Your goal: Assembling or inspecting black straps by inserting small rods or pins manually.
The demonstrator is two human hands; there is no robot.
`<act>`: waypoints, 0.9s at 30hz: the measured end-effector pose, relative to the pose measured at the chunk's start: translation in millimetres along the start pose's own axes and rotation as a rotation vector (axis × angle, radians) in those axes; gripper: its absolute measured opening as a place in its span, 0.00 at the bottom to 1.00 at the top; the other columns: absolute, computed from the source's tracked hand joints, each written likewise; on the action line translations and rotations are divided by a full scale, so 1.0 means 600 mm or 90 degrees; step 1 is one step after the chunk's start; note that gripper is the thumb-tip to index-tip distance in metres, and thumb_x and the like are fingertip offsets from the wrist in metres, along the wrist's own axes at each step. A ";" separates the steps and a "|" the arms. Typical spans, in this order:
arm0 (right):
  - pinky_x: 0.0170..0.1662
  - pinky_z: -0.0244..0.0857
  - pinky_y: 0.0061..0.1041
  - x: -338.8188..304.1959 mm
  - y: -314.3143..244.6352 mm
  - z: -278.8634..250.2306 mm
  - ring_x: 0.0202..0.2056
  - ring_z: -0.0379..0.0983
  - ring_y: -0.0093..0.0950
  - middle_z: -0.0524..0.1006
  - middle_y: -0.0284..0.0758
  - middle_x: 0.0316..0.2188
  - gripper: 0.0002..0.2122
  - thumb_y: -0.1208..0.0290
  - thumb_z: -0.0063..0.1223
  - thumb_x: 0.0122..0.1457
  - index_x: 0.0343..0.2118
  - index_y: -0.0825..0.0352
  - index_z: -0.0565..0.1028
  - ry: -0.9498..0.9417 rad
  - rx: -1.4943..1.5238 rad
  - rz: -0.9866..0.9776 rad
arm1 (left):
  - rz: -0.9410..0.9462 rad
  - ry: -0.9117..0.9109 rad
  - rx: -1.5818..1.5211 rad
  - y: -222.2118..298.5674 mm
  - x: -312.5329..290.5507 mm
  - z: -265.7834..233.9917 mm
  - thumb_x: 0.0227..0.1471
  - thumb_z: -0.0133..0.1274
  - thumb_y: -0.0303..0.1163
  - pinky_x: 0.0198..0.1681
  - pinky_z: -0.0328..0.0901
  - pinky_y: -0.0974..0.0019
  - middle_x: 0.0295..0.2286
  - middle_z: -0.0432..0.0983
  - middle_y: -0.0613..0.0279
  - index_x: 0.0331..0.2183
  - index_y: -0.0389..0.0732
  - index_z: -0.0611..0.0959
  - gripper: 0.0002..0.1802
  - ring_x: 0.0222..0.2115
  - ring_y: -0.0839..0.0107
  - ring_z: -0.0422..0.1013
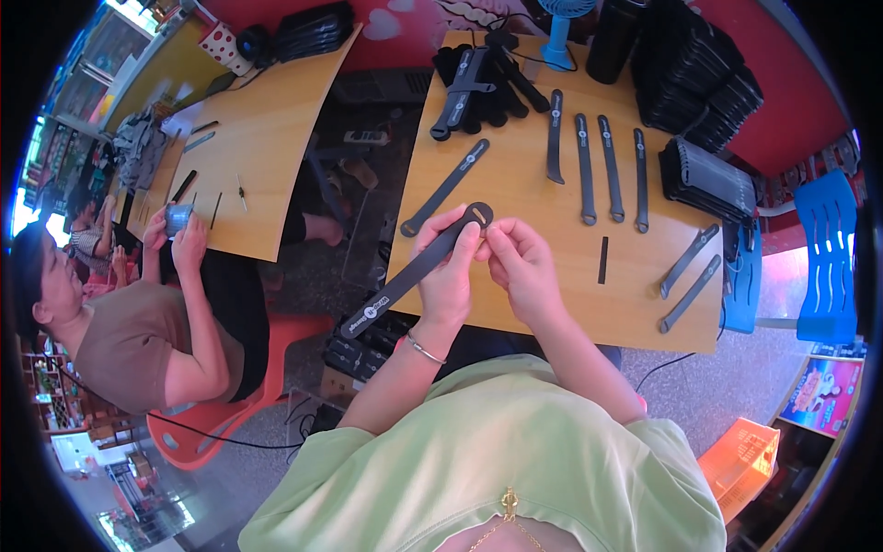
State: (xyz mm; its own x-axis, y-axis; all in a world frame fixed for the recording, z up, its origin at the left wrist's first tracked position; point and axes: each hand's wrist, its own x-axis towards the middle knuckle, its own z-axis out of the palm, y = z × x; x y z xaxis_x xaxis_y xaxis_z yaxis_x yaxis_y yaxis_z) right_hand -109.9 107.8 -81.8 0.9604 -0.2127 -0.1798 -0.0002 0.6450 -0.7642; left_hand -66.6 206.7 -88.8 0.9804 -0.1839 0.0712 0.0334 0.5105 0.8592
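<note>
Between my hands is a black strap [407, 275] with pale lettering and a slot in its rounded end. My left hand [448, 276] grips it near that end, thumb on top, the long tail slanting down to the left. My right hand [524, 271] is closed in a pinch beside the slotted end; whatever its fingertips hold is hidden. On the table [515, 184] ahead lie similar straps, one of them a strap [446, 187] just beyond my left hand. A short plain black strip [603, 260] lies right of my right hand.
A pile of black straps [474, 87] lies at the far left of the table, near a blue fan [557, 37]. Stacked black bundles [694, 74] stand at the back right. At the left, another person [147, 331] sits on an orange chair [184, 440] by a second table [267, 138].
</note>
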 end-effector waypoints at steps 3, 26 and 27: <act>0.22 0.56 0.12 -0.002 0.002 0.007 0.19 0.65 0.15 0.74 0.29 0.21 0.05 0.77 0.46 0.58 0.37 0.69 0.69 0.048 -0.140 -0.095 | -0.015 0.006 -0.009 0.005 0.001 0.004 0.49 0.53 0.20 0.43 0.65 0.75 0.36 0.73 0.59 0.40 0.34 0.74 0.13 0.38 0.77 0.70; 0.22 0.64 0.23 0.013 -0.023 -0.031 0.19 0.69 0.25 0.71 0.33 0.17 0.14 0.80 0.54 0.48 0.39 0.60 0.76 -0.029 -0.858 -0.584 | -0.267 -0.259 0.128 0.060 0.075 -0.048 0.47 0.54 0.19 0.42 0.67 0.73 0.35 0.76 0.59 0.41 0.34 0.75 0.16 0.35 0.74 0.72; 0.22 0.64 0.21 0.014 -0.020 -0.027 0.19 0.70 0.23 0.72 0.33 0.18 0.12 0.80 0.53 0.50 0.38 0.62 0.76 0.000 -0.769 -0.512 | -0.283 -0.258 0.132 0.059 0.077 -0.049 0.46 0.56 0.19 0.42 0.66 0.75 0.34 0.76 0.61 0.41 0.34 0.75 0.17 0.35 0.76 0.72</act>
State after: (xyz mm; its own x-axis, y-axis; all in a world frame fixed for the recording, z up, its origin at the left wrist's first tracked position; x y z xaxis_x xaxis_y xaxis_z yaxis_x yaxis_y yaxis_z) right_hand -106.1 86.4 -84.1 0.8138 -0.2114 0.5414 0.2990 -0.6466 -0.7018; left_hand -14.2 241.2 -70.0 0.7287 -0.6649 -0.1638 0.3423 0.1464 0.9281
